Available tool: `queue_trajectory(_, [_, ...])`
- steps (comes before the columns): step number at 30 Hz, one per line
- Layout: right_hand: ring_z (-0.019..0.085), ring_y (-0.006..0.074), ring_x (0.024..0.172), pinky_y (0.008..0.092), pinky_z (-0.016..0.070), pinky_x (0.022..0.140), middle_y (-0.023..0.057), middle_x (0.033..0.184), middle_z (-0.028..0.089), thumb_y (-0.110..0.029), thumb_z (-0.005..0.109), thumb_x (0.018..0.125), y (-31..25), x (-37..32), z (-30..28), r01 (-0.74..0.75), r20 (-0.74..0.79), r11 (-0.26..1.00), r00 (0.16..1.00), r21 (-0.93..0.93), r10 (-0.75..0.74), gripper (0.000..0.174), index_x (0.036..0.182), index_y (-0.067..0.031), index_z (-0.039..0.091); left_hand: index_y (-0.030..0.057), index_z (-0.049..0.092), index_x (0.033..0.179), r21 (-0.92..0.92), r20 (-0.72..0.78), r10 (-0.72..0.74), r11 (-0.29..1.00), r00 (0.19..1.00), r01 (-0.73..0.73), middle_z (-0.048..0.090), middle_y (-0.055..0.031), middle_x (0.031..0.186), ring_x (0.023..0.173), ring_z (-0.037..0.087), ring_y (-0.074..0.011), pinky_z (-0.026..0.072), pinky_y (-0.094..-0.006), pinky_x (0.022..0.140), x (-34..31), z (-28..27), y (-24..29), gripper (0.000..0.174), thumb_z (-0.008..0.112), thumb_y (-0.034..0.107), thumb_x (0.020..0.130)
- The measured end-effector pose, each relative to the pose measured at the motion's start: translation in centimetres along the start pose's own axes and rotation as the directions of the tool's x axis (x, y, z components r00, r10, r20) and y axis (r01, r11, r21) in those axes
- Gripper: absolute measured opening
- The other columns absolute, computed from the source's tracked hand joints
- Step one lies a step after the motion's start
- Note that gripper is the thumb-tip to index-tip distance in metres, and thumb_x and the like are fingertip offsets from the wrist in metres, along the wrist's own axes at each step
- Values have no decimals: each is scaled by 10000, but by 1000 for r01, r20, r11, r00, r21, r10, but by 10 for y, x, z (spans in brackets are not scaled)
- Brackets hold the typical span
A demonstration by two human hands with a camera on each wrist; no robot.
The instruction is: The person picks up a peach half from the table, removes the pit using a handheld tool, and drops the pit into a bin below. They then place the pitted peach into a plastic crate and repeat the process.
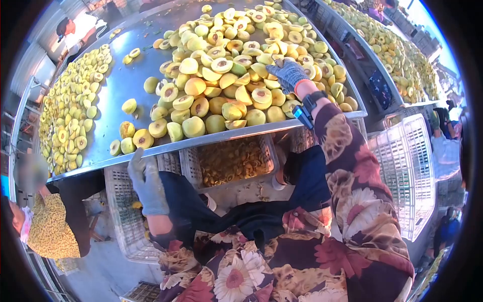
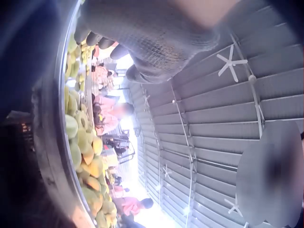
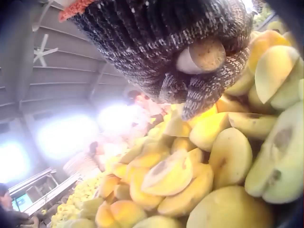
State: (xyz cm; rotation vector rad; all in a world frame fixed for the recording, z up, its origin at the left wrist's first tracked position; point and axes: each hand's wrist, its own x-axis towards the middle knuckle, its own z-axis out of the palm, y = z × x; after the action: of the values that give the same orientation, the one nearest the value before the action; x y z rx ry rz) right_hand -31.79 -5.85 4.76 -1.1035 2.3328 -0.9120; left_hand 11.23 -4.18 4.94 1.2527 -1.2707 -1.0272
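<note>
My right hand (image 1: pixel 290 74), in a knitted grey glove, reaches over a heap of halved yellow-green peaches (image 1: pixel 221 65) on the metal table (image 1: pixel 123 83). In the right wrist view its curled fingers grip a short round handle (image 3: pixel 209 56), with a pale blunt end poking out of the fist; the rest of that tool is hidden. Cut peach pieces (image 3: pixel 230 156) lie right under the knuckles, some showing brown pits or hollows. My left hand (image 1: pixel 148 183), gloved in grey, is held just off the table's front edge, its fingers loosely extended and nothing in them.
A crate (image 1: pixel 187 168) of peach scraps stands below the table's edge, between my legs. White plastic crates (image 1: pixel 402 176) flank me. A second peach pile (image 1: pixel 75 116) covers the table's left end, where another person (image 1: pixel 53 221) sits. Another loaded table (image 1: pixel 392 55) runs along the right.
</note>
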Motion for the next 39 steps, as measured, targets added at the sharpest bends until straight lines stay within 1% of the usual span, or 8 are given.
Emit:
queue_trajectory(3, [474, 142, 439, 306, 420, 398, 33, 581, 504, -327, 752, 783, 9, 22, 6, -329, 265, 906, 929, 267, 260, 325, 839, -77, 552, 28, 510, 1259, -124, 88, -63, 990, 994, 74, 563, -25, 1001, 855, 499, -71, 434, -212, 806, -1, 18, 0, 360, 569, 85, 908])
queue_trajectory(15, [493, 60, 447, 186, 392, 388, -3, 686, 564, -321, 704, 838, -44, -164, -9, -345, 525, 641, 844, 686, -107, 425, 1147, -86, 533, 43, 418, 1349, -293, 661, -4, 919, 750, 263, 525, -125, 1260, 1085, 536, -217, 422, -350, 959, -33, 111, 5, 540, 267, 444, 1020])
queue_trajectory(18, [514, 63, 489, 193, 425, 428, 18, 743, 581, -267, 675, 870, -44, -202, 19, -388, 560, 531, 802, 754, -208, 499, 1282, -73, 472, 41, 383, 1370, -555, 730, -35, 552, 683, 622, 480, -122, 1320, 1206, 479, -231, 372, -378, 1035, -47, 126, 8, 621, 251, 520, 997])
queue_trajectory(24, [578, 104, 599, 243, 486, 505, 17, 887, 616, -234, 698, 855, -45, -234, 60, -73, 277, 639, 934, 766, -226, 509, 1274, -41, 483, 44, 386, 1370, -609, 711, 18, 516, 703, 602, 486, -117, 1312, 1219, 470, -231, 354, -378, 1059, -66, 105, 7, 588, 328, 493, 994])
queue_trajectory(25, [646, 226, 704, 329, 530, 620, 84, 944, 644, -248, 710, 836, -44, -228, 73, 292, 14, 696, 917, 656, -398, 504, 1234, -20, 501, 35, 385, 1362, -619, 718, 6, 464, 697, 634, 478, -120, 1318, 1223, 466, -226, 355, -387, 1056, -68, 103, 7, 554, 368, 452, 998])
queue_trajectory(28, [659, 347, 818, 392, 528, 709, 181, 971, 649, -273, 730, 808, -38, -238, 68, 372, -72, 881, 927, 292, -368, 529, 1209, -11, 504, 22, 387, 1349, -627, 691, -104, 405, 715, 665, 503, -122, 1287, 1182, 500, -224, 400, -384, 1015, -71, 102, 6, 580, 369, 477, 990])
queue_trajectory(32, [643, 395, 774, 459, 513, 656, 224, 863, 643, -221, 631, 826, -52, -252, 41, 405, 120, 914, 909, -27, -399, 368, 1112, -29, 503, 13, 439, 1277, -595, 622, -91, 591, 778, 544, 593, -140, 1135, 995, 606, -230, 486, -348, 913, -65, 94, 1, 591, 360, 517, 979])
queue_trajectory(39, [606, 425, 737, 483, 480, 624, 242, 806, 605, -201, 618, 836, -46, -256, 70, 439, 198, 895, 887, -81, -417, 342, 1077, 5, 493, -13, 467, 1237, -222, 498, 331, 942, 801, -251, 613, -138, 1087, 969, 613, -214, 489, -327, 889, -59, 85, -3, 610, 317, 523, 987])
